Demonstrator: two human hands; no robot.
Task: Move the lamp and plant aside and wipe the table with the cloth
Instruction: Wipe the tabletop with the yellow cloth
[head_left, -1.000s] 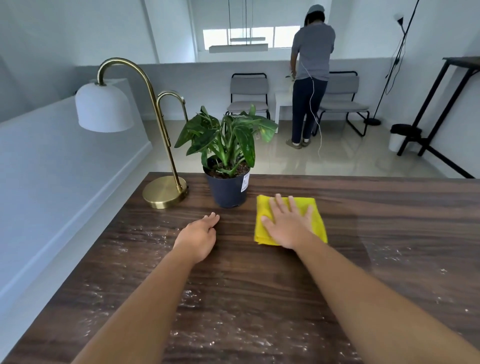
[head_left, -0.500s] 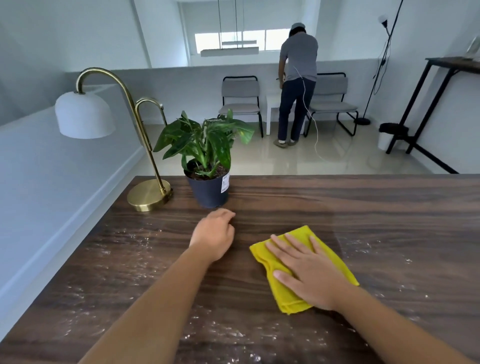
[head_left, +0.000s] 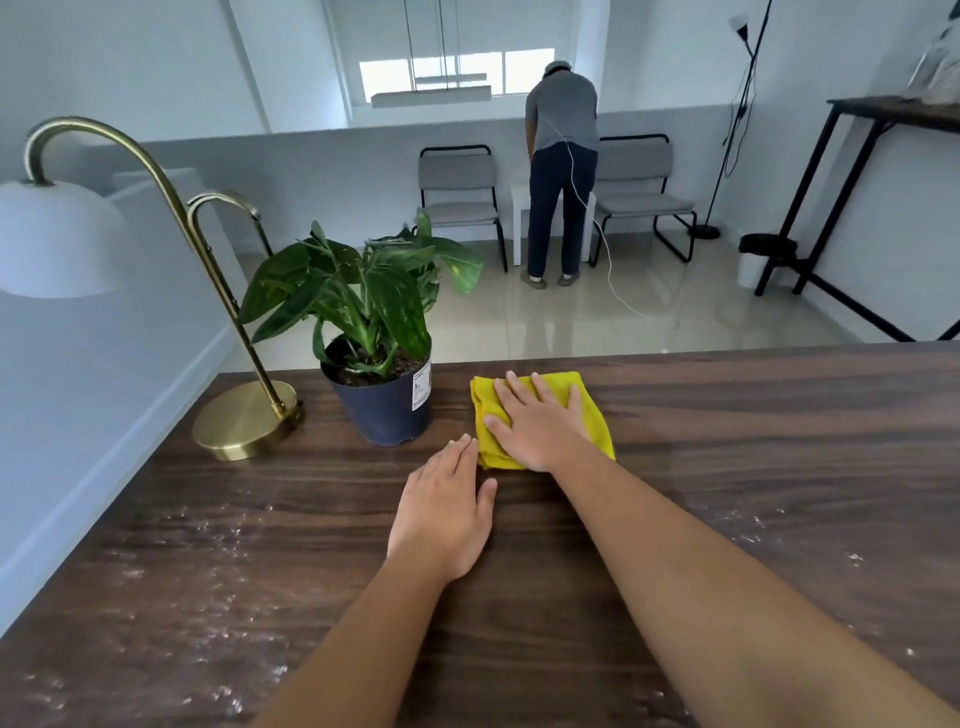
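Flat right hand (head_left: 540, 426) hides most of yellow cloth (head_left: 597, 423) (edges showing).

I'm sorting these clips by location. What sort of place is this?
Probably an office lounge or waiting area: two padded metal-frame chairs against a low partition wall, a glossy tiled floor, and a dark wooden table with a brass desk lamp and potted plant.

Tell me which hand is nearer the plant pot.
Left. The left hand lies flat on the table just in front of the plant pot, slightly to its right. The right hand presses the yellow cloth farther right.
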